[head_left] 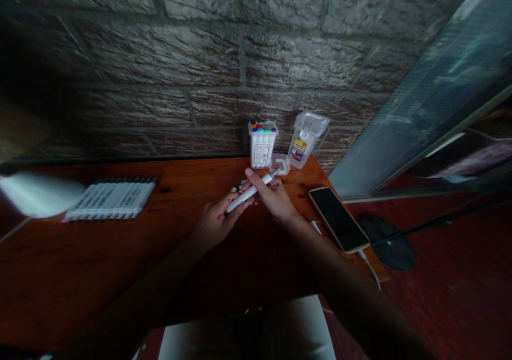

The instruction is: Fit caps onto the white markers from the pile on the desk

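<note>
A rough grey brick wall (240,56) is seen at the back, and a reddish wooden bench (80,264) is set against it under dim light. Over the middle of the bench a white marker (250,192) is held between both hands, tilted, with its grey tip pointing up and away from the person. The lower end of the marker is gripped by the left hand (214,221), whose fingers (236,210) are curled around the barrel. The upper part is pinched by the right hand (274,197), whose fingers (256,181) are pressed together on the barrel just below the tip. Just beyond the fingers, against the wall, a clear marker box (262,146) is stood upright and filled with markers showing coloured caps. Beside it, to the right, a clear lid (306,138) is leaned on the wall, and a small clear tray (280,164) is laid between the two, near the marker's tip. Well to the left of the fingers a row of markers (112,199) is laid flat side by side. To the right of the fingers a phone (338,218) is laid face up with a dark screen, and a white cable (370,266) is seen running from its near end over the edge of the bench.
</note>
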Demonstrator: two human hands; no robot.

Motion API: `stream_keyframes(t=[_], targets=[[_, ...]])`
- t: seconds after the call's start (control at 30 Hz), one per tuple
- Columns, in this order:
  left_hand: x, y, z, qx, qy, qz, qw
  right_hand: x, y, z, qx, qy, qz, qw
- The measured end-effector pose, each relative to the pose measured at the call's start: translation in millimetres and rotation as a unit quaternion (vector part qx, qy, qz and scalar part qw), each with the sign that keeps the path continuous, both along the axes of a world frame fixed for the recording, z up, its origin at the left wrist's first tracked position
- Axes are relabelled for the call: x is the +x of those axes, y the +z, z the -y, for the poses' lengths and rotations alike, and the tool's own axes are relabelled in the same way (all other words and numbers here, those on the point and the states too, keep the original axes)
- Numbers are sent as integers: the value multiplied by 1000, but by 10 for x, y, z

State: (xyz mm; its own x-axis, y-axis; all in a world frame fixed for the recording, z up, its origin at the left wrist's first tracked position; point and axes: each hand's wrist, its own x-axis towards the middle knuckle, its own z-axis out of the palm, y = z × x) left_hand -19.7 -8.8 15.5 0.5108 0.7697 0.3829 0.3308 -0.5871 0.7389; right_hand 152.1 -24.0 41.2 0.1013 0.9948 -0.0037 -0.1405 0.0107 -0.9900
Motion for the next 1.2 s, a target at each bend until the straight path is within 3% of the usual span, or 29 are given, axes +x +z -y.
stream_keyframes(t=[0.27,0.37,0.43,0.5,0.57,0.67,0.73,0.8,0.9,0.97,1.03,1.1,1.13,1.2], targets=[[-9,-12,2,55,-30,-20,998,20,12,13,0,38,24,999],[-28,37,9,48,-20,-9,999,167,92,261,-19,89,78,993],[-39,75,8,40,0,4,999,336,149,567,16,62,176,982],[-45,101,-1,40,18,22,999,568,171,933,51,-16,326,944],[-43,108,-15,42,22,38,998,843,136,1280,67,-122,475,869],[-34,97,-23,44,14,42,998,1226,-6,1641,80,-196,589,780],[-30,87,-15,48,9,41,998,1391,-115,1766,73,-211,624,749],[-31,78,-2,51,6,39,998,1462,-182,1827,59,-202,636,743],[-37,62,9,50,0,32,998,1423,-137,1842,49,-209,610,763],[-37,43,7,46,-8,29,998,1319,-25,1788,36,-229,558,797],[-29,18,1,45,-19,24,999,1160,107,1645,22,-210,459,863],[-18,-6,-3,49,-32,21,998,948,220,1394,11,-151,322,935],[-14,-16,-4,52,-38,19,998,829,264,1232,5,-109,251,962],[-13,-28,-7,56,-45,16,997,579,334,859,-5,-33,132,991]])
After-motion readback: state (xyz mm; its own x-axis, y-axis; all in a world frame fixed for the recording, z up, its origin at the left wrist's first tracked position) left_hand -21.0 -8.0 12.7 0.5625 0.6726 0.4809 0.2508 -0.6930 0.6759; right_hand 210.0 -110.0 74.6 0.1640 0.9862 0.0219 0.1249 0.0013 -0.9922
